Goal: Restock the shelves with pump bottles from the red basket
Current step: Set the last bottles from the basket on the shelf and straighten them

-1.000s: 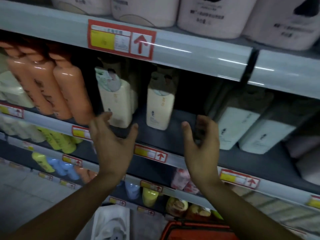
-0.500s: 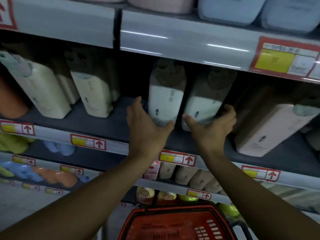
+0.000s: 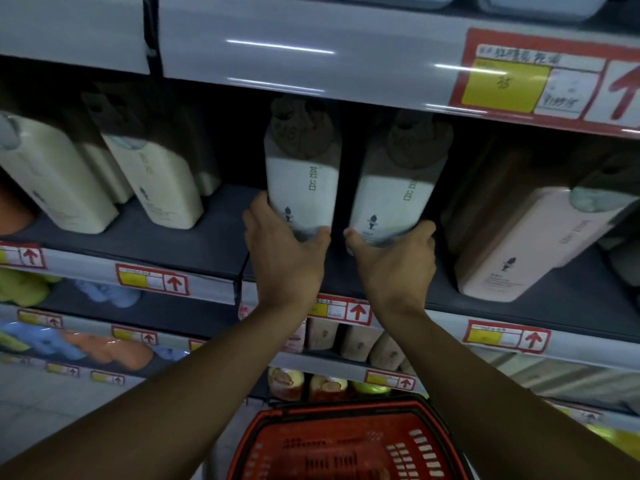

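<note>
From the head camera we see our left hand (image 3: 289, 258) wrapped around the base of the left white pump bottle (image 3: 302, 188), thumb on one side and fingers on the other. Our right hand (image 3: 394, 258) grips the base of the right white pump bottle (image 3: 391, 199) likewise. Both bottles stand on the dark shelf (image 3: 194, 233), long axes upright and leaning slightly back, directly ahead of each palm. The red basket (image 3: 346, 445) sits below, between our forearms. We judge each hand equally near its bottle.
</note>
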Available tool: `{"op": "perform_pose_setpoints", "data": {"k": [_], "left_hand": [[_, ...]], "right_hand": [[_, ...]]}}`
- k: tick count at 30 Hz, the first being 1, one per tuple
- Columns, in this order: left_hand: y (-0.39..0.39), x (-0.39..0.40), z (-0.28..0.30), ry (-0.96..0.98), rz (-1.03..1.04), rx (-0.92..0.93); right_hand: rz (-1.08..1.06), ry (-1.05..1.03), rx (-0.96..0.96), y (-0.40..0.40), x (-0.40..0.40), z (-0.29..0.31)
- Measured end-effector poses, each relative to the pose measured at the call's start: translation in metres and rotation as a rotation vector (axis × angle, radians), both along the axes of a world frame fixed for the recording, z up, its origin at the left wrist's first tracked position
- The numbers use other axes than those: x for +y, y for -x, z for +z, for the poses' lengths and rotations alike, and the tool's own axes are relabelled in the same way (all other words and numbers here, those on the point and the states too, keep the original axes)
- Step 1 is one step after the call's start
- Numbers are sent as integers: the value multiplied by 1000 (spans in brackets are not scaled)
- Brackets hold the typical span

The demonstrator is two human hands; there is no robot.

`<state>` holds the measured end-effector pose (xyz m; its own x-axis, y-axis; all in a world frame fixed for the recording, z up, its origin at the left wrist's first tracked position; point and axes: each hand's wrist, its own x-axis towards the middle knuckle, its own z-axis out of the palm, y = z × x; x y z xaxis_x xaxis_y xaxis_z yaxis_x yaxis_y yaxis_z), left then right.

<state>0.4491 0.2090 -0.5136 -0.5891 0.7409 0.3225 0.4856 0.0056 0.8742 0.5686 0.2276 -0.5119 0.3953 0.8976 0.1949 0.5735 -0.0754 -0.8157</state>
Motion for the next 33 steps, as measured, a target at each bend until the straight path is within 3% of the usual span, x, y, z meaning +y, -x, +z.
{"op": "perform_pose_setpoints", "data": {"k": [7, 13, 18, 23, 33], "left_hand": [[5, -3, 1, -23, -10, -10], [-25, -40, -13, -195, -12, -56], [-105, -59, -7, -228, -225, -39], [-202, -75, 9, -253, -393, -35], [-390, -49, 8, -90, -673, -82]], "right_hand": [[58, -6, -46, -2, -5, -4], [96, -249, 72, -27, -48, -1], [57, -405, 10, -89, -71, 2], [-33, -381, 9, -172, -83, 3], [-326, -402, 10, -375, -94, 19]]}}
